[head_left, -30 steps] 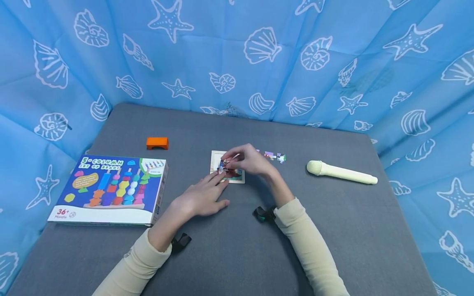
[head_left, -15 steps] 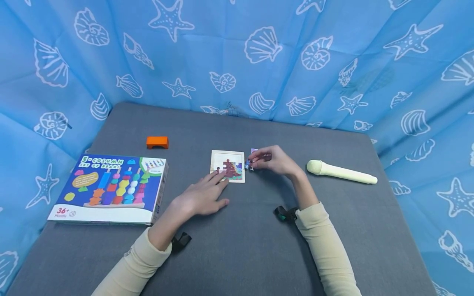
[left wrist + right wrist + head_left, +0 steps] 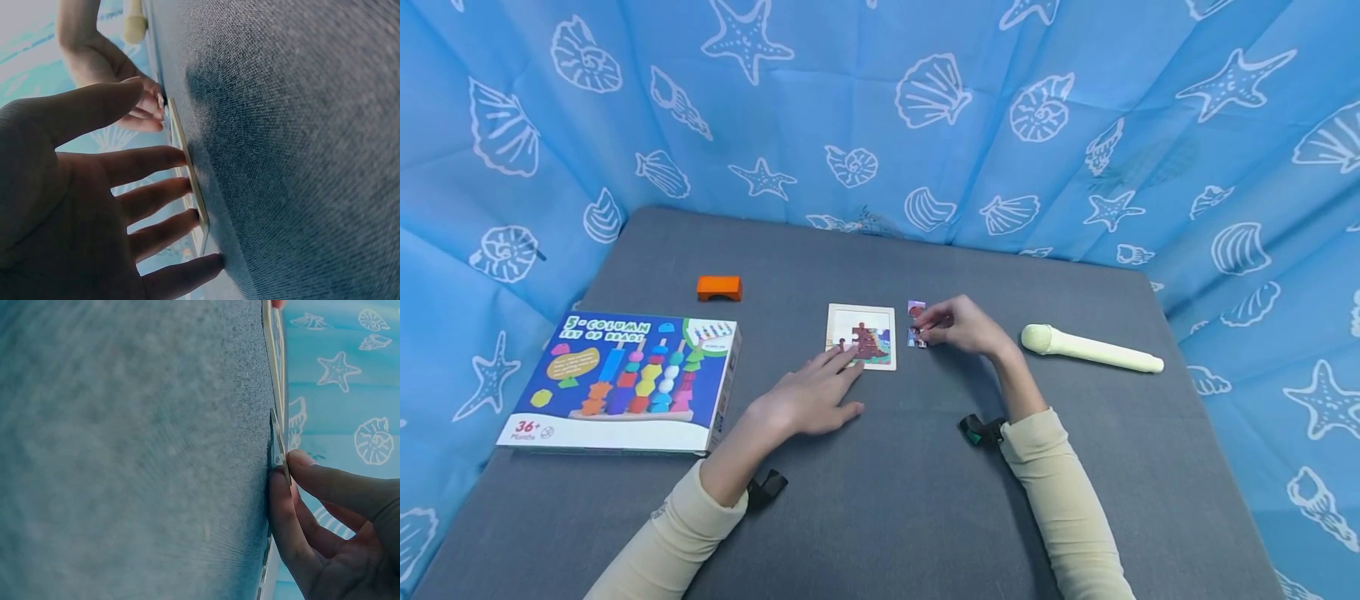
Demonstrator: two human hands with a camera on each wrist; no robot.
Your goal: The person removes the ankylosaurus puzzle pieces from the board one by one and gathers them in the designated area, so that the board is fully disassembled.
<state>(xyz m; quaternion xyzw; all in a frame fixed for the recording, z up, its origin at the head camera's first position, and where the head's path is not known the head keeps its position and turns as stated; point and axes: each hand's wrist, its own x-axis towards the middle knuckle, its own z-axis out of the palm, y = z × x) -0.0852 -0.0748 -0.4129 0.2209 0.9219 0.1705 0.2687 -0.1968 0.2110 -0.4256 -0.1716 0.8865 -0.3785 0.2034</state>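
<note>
A small square puzzle tray (image 3: pixel 861 307) lies mid-table, partly filled with brown and green jigsaw pieces at its lower right. My left hand (image 3: pixel 808 398) is spread flat, fingertips resting on the tray's near left corner; in the left wrist view its fingers reach the tray's edge (image 3: pixel 179 128). To the right of the tray, my right hand (image 3: pixel 964 327) pinches a puzzle piece (image 3: pixel 913 337) close over the table. The right wrist view shows this thin piece (image 3: pixel 279 439) tilted between thumb and fingers. A purple-topped piece (image 3: pixel 917 307) lies just beyond it.
On the left lies a bead-set box (image 3: pixel 625 383), with an orange arch block (image 3: pixel 718 288) behind it. A pale toy microphone (image 3: pixel 1093 348) rests to the right. A blue shell-patterned curtain (image 3: pixel 865 125) hangs behind the grey table (image 3: pixel 880 517).
My right hand has moved right, from over the tray to beside it, carrying the piece out. Over the last half second it shifted slightly further right. My left hand stays put.
</note>
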